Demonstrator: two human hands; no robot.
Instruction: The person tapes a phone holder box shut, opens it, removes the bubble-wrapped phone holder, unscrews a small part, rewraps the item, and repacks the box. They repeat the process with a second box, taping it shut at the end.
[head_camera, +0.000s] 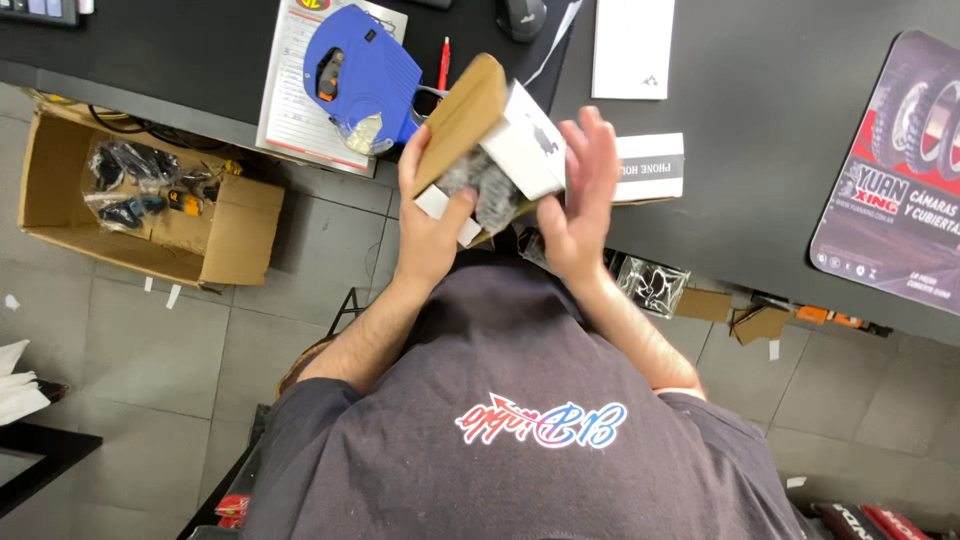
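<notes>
My left hand (430, 225) grips a small white cardboard box (525, 150) with its brown flap (462, 120) open, held tilted above the edge of the black counter (760, 150). Something grey and blurred (478, 185) shows inside the box. My right hand (578, 195) presses flat against the box's right side, fingers spread upward. A second white box (650, 168) lies on the counter just behind my right hand.
A blue label gun (360, 72) rests on a printed sheet (290, 100) beside a red pen (443, 62). A white paper (632, 45) and a tyre-picture mat (895, 170) lie on the counter. An open cardboard box (150, 195) with bagged parts sits on the tiled floor.
</notes>
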